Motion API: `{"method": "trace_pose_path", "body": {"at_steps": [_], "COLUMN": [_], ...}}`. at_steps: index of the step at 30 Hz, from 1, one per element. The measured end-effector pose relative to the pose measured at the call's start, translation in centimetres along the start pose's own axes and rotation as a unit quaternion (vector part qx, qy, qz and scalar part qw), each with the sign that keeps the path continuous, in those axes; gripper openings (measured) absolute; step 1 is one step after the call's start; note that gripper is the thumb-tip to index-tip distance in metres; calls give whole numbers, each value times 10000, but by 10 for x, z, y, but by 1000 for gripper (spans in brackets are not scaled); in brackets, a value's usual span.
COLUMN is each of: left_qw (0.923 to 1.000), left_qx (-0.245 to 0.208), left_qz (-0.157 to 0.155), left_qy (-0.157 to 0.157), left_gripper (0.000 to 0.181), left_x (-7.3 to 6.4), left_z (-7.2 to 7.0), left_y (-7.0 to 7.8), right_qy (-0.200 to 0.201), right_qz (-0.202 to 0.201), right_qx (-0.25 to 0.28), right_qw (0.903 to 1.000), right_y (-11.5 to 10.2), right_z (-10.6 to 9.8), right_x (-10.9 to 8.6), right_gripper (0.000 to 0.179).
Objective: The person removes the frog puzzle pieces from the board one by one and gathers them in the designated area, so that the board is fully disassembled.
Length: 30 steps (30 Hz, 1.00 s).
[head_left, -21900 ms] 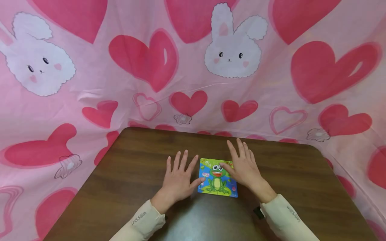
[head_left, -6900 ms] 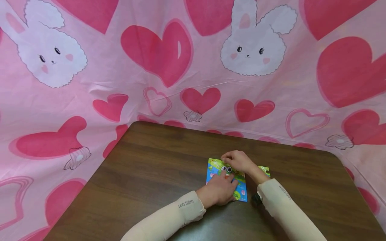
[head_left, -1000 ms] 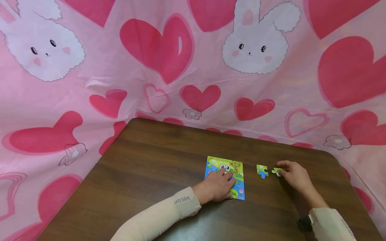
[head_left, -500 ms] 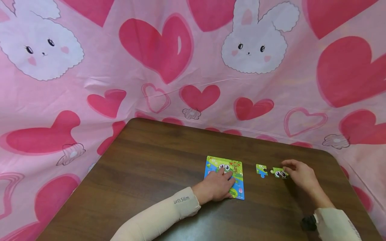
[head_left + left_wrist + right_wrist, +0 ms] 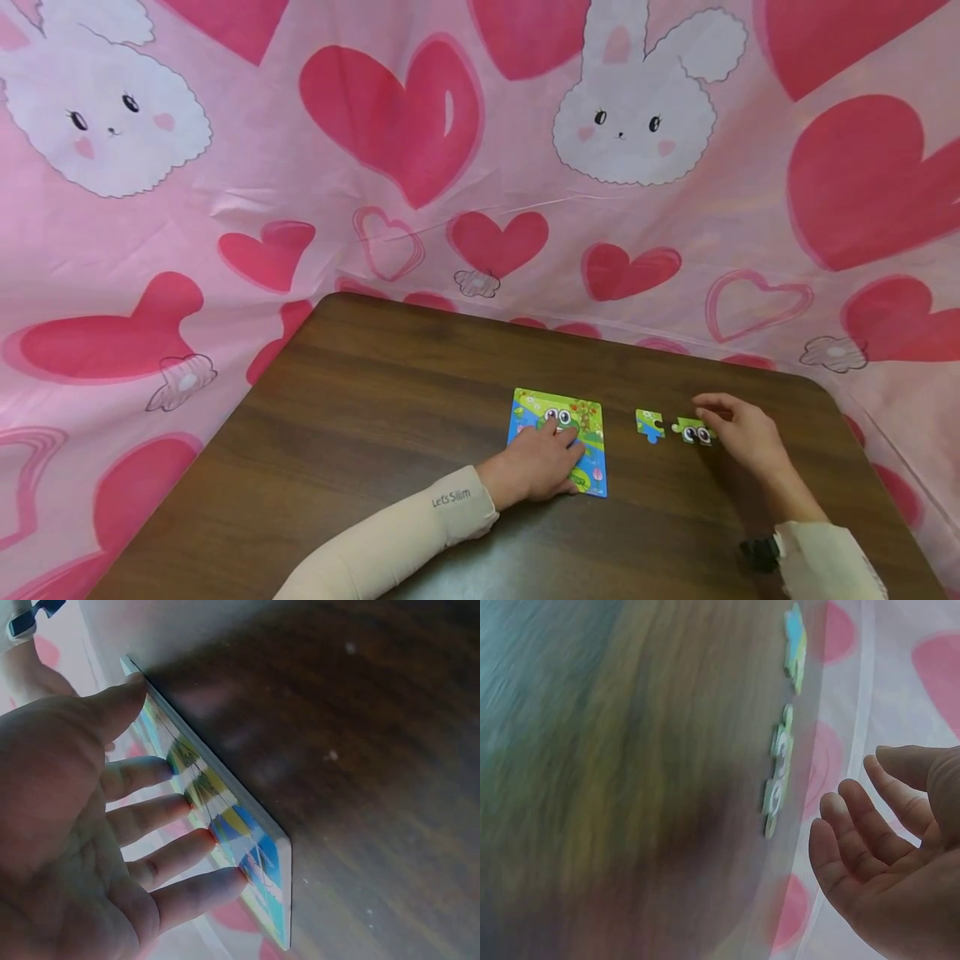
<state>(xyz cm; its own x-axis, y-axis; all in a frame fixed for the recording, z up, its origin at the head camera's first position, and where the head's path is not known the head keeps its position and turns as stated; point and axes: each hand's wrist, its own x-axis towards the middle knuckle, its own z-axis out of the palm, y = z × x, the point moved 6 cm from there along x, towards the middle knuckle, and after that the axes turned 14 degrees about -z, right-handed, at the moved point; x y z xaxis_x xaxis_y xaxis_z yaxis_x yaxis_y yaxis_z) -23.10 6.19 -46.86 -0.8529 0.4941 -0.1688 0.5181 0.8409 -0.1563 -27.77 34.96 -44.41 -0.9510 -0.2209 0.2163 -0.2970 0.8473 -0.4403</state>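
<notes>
A square frog jigsaw puzzle (image 5: pixel 588 423) lies flat on the table. My left hand (image 5: pixel 540 461) rests across its lower part, hiding much of the frog. In the left wrist view the four fingertips touch the puzzle's picture (image 5: pixel 259 859), while the thumb lies at its edge. To the right of the board lie two loose jigsaw pieces. One is a green and blue corner piece (image 5: pixel 649 423); the other, green with the frog's eyes (image 5: pixel 693 431), sits just right of it. My right hand (image 5: pixel 746 437) is beside the eyes piece, its fingers loosely bent and holding nothing in the right wrist view.
The brown wooden table (image 5: pixel 405 375) has a rounded far edge. Behind it and along its sides hangs a pink cloth (image 5: pixel 517 183) printed with hearts and rabbits. A dark band (image 5: pixel 759 552) shows at the right wrist.
About a second ago my right fingers were on the eyes piece; they have let go and drawn slightly right. The corner piece came out earlier. My left hand stays on the puzzle.
</notes>
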Motion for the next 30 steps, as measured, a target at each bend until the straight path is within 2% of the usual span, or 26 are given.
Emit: {"method": "trace_pose_path", "body": {"at_steps": [5,11,15,20,27,30], "left_qw": [9999,9997,9996,9995,9994,9995], "left_qx": [-34,-113,-137,-210,-214,-186], "left_qz": [71,104,113,146,174,169], "left_qy": [136,193,204,157,192,212], "left_gripper": [59,61,61,61,61,61], "left_x": [0,0,-1,-1,0,0], "left_z": [1,3,2,2,2,3], "left_y": [0,-1,-2,-2,-2,-3], "right_qy": [-65,-346,-415,-398,-588,-609], "right_qz": [82,246,446,473,477,365], "right_qx": [172,538,1161,1872,1912,2115], "right_qw": [9998,9976,9914,9804,9786,9748], "right_y": [-8,-17,-24,-36,-53,-61], "right_z": [3,18,28,38,53,60], "right_x": [4,4,6,13,26,31], "right_gripper": [34,42,49,52,55,52]}}
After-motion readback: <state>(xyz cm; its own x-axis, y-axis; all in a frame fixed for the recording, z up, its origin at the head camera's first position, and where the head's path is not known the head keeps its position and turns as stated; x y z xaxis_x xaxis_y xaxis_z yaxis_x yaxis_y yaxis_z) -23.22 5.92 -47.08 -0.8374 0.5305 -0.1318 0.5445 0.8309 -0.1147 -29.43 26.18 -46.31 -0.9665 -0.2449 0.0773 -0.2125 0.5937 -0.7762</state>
